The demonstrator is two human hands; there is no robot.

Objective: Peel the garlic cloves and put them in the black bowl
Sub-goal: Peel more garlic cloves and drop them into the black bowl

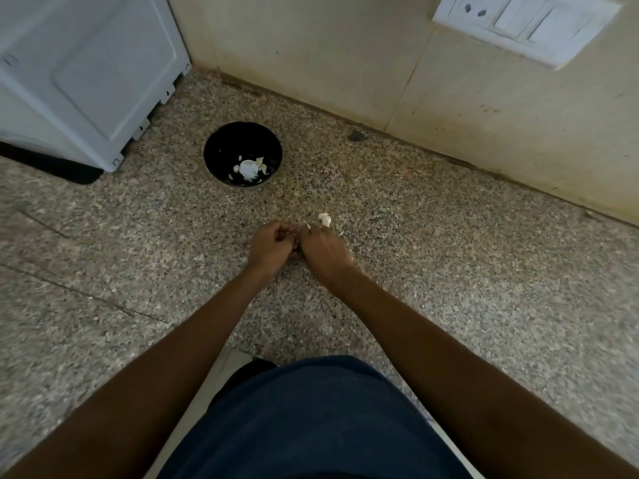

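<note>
Both hands meet over the middle of the speckled counter (449, 271), knuckles almost touching. The left hand (271, 247) has its fingers curled inward, pinching something small at the fingertips; it looks like a clove or a shred of skin, but it is too small to tell which. The right hand (323, 252) is curled too, its fingertips pressed in against the left hand's, working on the same small piece. A sliver of white shows between them.

Just past the right hand, at about one o'clock from it, a pale garlic piece (325, 219) lies on the counter, close to the fingertips; whether it touches them I cannot tell.

The bowl (242, 153) stands at about eleven o'clock from the hands, well apart from them. In its bottom lie white garlic bits (248, 168), one larger lump with smaller flakes around it.

At ten o'clock from the bowl stands a white appliance (86, 74), its base near the bowl. A switch plate (525, 24) is on the wall at two o'clock.
</note>
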